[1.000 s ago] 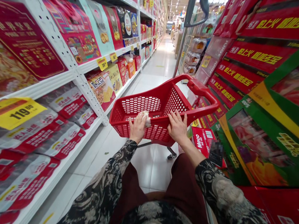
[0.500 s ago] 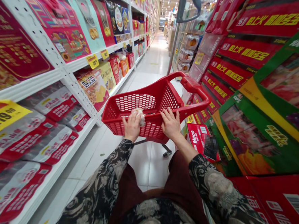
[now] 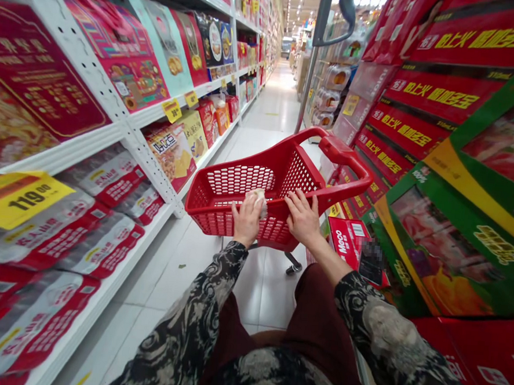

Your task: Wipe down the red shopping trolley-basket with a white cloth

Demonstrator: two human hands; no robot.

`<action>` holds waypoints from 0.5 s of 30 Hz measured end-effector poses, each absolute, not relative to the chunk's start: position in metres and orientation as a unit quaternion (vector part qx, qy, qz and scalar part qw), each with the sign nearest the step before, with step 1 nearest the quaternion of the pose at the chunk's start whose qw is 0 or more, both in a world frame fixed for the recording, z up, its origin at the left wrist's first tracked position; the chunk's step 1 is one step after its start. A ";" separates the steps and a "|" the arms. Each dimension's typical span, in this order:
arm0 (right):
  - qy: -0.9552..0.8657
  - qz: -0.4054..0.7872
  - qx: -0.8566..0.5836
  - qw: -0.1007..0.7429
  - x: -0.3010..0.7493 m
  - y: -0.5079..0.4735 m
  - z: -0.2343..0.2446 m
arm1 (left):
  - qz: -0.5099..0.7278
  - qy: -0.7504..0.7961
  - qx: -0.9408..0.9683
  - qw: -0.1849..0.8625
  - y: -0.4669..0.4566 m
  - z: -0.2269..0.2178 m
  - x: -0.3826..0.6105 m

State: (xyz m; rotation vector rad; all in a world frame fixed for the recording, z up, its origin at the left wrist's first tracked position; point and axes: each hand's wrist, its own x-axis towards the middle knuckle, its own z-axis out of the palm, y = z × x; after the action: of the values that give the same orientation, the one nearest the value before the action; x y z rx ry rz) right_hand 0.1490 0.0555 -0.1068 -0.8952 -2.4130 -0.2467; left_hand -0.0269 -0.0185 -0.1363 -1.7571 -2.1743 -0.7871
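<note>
1. Two hands on the scene: left hand (image 3: 246,220), right hand (image 3: 302,218)!
2. One red shopping cart (image 3: 301,175) out front!
3. One white wad (image 3: 259,201), there it is!
4. Two patterned sleeves (image 3: 193,310)!
5. Three yellow price tags (image 3: 21,199) easy to spot!
6. One red Meco box (image 3: 345,241)!
7. Just one caster (image 3: 294,264) showing!

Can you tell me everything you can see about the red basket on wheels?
The red basket looks like shiny plastic. Its walls are full of small holes, and it has a solid rim and a thick looped handle. One small wheel shows under it, above the white tile floor. The left hand, holding a crumpled white thing, and the right hand rest on its near edge.
</note>
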 end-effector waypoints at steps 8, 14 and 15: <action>-0.903 -0.087 -0.339 0.251 0.155 0.057 -0.104 | -0.226 -0.790 -0.553 0.138 -0.044 -0.146 -0.091; -0.904 -0.092 -0.333 0.251 0.151 0.060 -0.108 | -0.226 -0.807 -0.528 0.138 -0.045 -0.148 -0.103; -0.906 -0.093 -0.330 0.249 0.151 0.062 -0.108 | -0.228 -0.807 -0.527 0.139 -0.044 -0.148 -0.101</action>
State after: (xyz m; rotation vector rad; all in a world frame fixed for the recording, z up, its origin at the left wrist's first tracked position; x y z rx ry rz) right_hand 0.1507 0.0618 -0.1078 -0.8995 -2.4675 -0.2536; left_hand -0.1009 -0.0441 -0.1476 -1.5249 -2.3318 -0.6597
